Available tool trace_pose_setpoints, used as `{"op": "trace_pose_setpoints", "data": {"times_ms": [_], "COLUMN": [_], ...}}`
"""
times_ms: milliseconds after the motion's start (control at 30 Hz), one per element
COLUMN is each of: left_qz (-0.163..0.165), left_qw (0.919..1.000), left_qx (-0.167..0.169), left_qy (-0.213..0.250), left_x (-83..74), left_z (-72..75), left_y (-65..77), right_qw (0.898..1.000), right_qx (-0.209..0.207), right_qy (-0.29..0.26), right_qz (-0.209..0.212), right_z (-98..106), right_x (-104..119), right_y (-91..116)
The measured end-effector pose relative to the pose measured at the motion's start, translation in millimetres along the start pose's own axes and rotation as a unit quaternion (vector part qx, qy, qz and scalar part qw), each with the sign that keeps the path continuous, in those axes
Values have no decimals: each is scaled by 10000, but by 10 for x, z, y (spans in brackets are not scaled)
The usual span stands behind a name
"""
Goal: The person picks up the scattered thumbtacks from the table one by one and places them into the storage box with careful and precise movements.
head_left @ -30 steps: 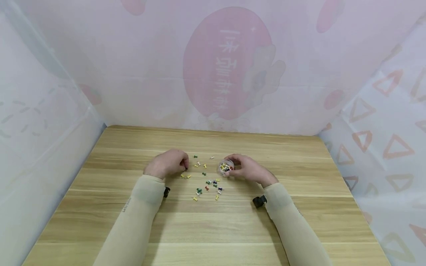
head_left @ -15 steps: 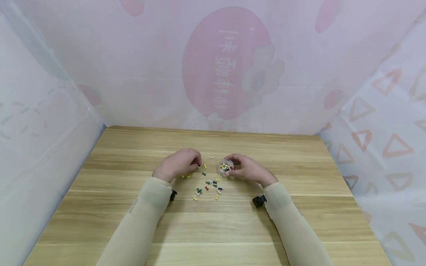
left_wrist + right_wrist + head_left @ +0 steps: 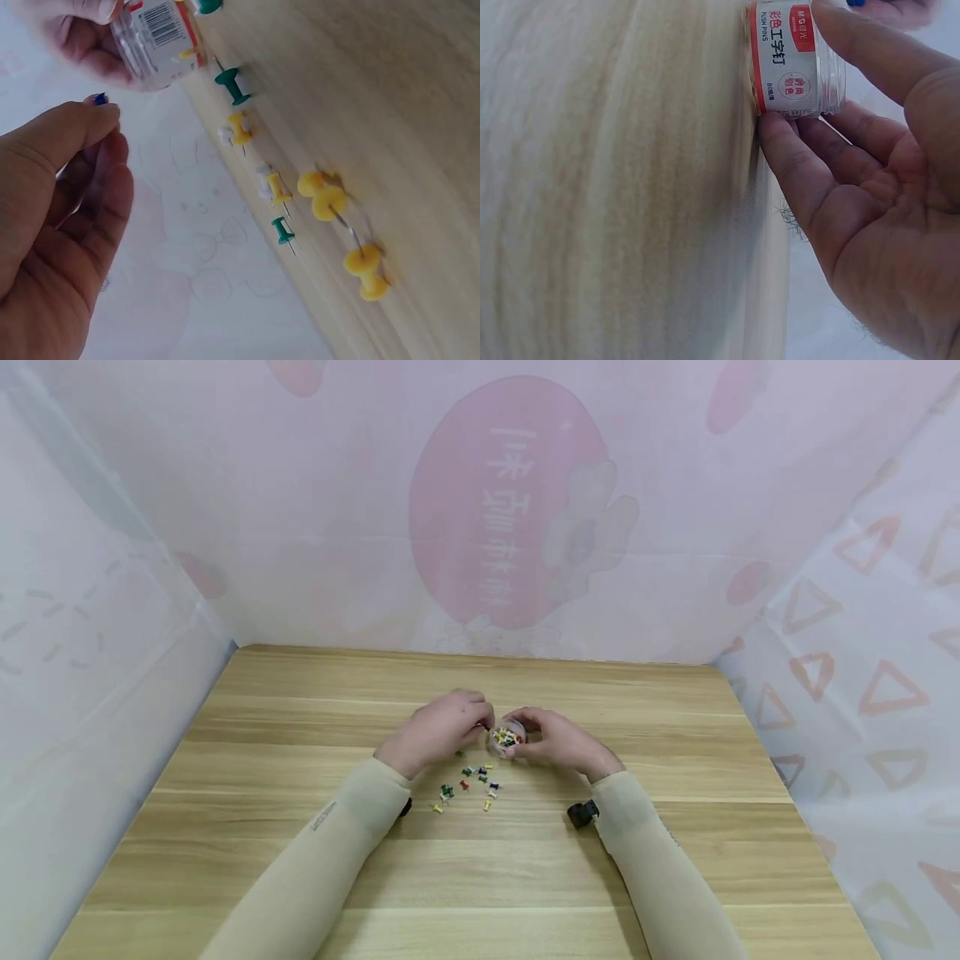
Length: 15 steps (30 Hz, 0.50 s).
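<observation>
My left hand (image 3: 442, 728) pinches a blue push pin (image 3: 100, 98) between thumb and finger; only a bit of it shows at the fingertips. That hand is just left of a small clear plastic jar (image 3: 497, 746), close to its mouth. My right hand (image 3: 562, 743) grips the jar from the right, with fingers and thumb around its side. The jar stands upright on the table, carries a white and red label (image 3: 784, 64), and holds many coloured push pins. Green, yellow and white push pins (image 3: 281, 230) lie loose near my left hand, some hidden beneath it in the head view.
Several more loose push pins (image 3: 447, 791) in green, yellow, red, white and blue lie on the wooden table (image 3: 450, 877) in front of the jar. A printed cloth wall (image 3: 337, 568) rises behind the table, with others at both sides.
My left hand has moved right across the table to the jar, carrying the pinched push pin and passing over loose pins. The right hand and the jar have hardly moved.
</observation>
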<state>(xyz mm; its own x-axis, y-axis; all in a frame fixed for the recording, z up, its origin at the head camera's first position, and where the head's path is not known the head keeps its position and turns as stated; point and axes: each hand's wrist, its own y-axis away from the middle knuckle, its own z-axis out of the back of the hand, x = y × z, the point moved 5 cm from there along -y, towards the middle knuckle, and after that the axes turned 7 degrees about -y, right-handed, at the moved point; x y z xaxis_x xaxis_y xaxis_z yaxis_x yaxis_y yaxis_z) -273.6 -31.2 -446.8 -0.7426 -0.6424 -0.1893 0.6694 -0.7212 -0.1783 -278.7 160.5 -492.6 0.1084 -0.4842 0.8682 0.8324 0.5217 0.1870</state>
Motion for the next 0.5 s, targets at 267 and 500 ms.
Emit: {"op": "trace_pose_setpoints", "data": {"times_ms": [267,500], "left_qz": [-371,-477], "left_qw": [9985,9964], "left_qx": [210,366], "left_qy": [-342,-600], "left_x": [-131,-145], "left_z": [-43,-84], "left_y": [-122,-150], "right_qw": [9998,9996], "right_qx": [-59,-150], "right_qy": [169,234], "right_qz": [11,31], "right_z": [7,14], "right_x": [-15,-28], "right_y": [-8,-4]}}
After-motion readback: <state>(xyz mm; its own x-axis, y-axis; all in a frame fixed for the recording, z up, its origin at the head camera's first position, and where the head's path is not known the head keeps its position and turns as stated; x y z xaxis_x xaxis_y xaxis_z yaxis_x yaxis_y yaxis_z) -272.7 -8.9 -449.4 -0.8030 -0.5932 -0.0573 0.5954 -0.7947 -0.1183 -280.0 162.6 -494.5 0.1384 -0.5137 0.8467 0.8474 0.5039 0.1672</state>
